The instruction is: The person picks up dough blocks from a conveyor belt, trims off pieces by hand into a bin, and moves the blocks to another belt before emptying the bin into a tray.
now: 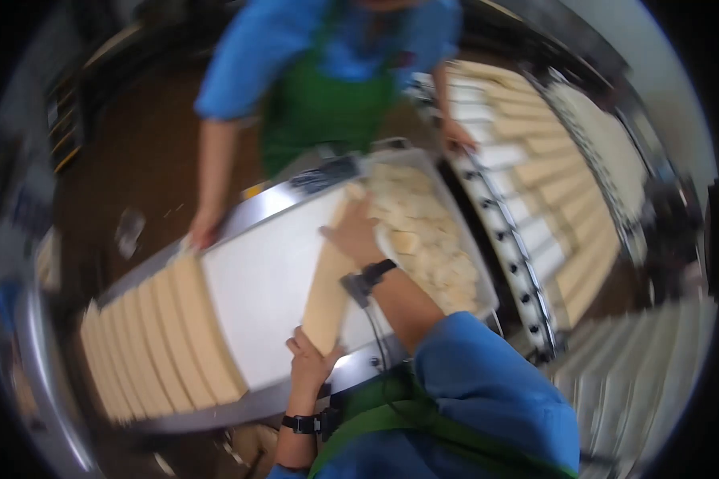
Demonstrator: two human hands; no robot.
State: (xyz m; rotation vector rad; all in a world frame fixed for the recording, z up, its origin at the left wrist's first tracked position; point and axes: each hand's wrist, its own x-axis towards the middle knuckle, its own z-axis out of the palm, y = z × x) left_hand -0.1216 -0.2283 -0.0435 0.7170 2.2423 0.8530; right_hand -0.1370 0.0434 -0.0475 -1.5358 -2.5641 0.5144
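A long pale dough strip (325, 295) lies across the white work surface (256, 279), gripped at its two ends. My left hand (311, 361) closes around its near end, thumb and fingers on opposite sides. At the far end my right hand (355, 233) wraps over the strip; motion blurs these fingers somewhat. Both my wrists carry black straps, and a cable hangs from the right one. To the left, several similar dough strips (164, 339) lie side by side in a row on the same table.
A white bin (487, 295) of pale dough pieces (423, 231) stands right of the strip. Beyond it, a conveyor (527, 279) carries more strips (551, 152). Across the table, a co-worker in a green apron (327, 112) has one hand (204, 227) near the row, another by the conveyor.
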